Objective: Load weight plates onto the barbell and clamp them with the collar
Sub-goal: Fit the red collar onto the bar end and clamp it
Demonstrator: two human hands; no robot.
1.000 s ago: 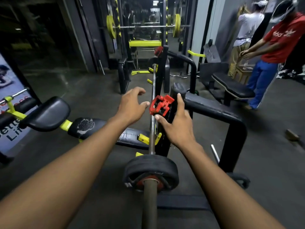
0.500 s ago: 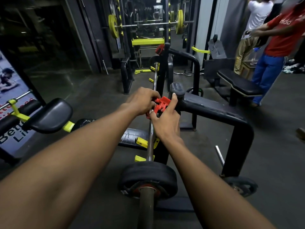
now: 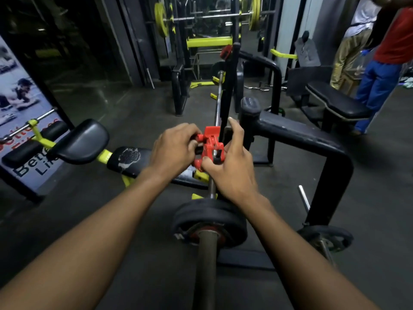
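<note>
We have the red collar (image 3: 209,147) between both hands, out over the barbell (image 3: 206,249), beyond the loaded plates and in line with the bar's thin shaft; whether it sits around the shaft or merely hovers against it we cannot tell. Our left hand (image 3: 173,148) is curled onto the collar's left side, fingertips pinching its red body. Our right hand (image 3: 232,162) wraps the right side, thumb and forefinger closed on the clamp near its dark pin, with the remaining fingers raised beside a black upright. Both hands are thus clenched on the collar. Nearer to us on the bar sits a black weight plate (image 3: 210,220), its red hub showing around the thick sleeve that runs toward the camera. Left of the bar lies a black padded bench (image 3: 128,158) with yellow frame parts and a rounded black pad (image 3: 81,142). To the right a black steel frame (image 3: 312,142) bends down to the floor, and another plate (image 3: 326,237) rests near its foot. Farther back stands a rack holding a barbell with yellow plates (image 3: 161,20). At far right a person in blue trousers (image 3: 375,86) stands near a black bench (image 3: 335,101).
</note>
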